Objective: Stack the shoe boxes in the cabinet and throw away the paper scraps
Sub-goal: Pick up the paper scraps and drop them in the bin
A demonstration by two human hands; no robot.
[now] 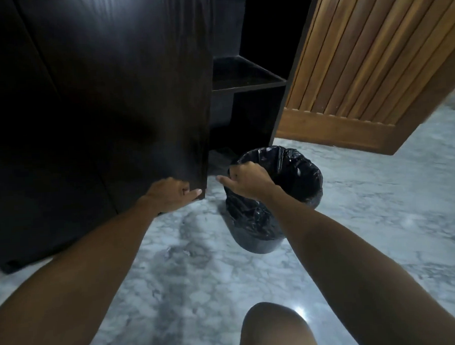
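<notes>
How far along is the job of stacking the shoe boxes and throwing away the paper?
Done: nothing can be confirmed; no shoe boxes or scraps are visible, and the cabinet shelf looks bare. In hand: the left hand holds the lower edge of the dark cabinet door; the right hand grips the bin's black liner rim. Left: apparently everything.

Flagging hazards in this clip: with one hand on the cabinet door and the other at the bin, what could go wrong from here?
1. The left hand grips the door's bottom corner; swinging it could pinch fingers.
2. The bin stands right by the door's edge, so the door may knock it over.
3. The right hand pulling the liner could tear it.
</notes>
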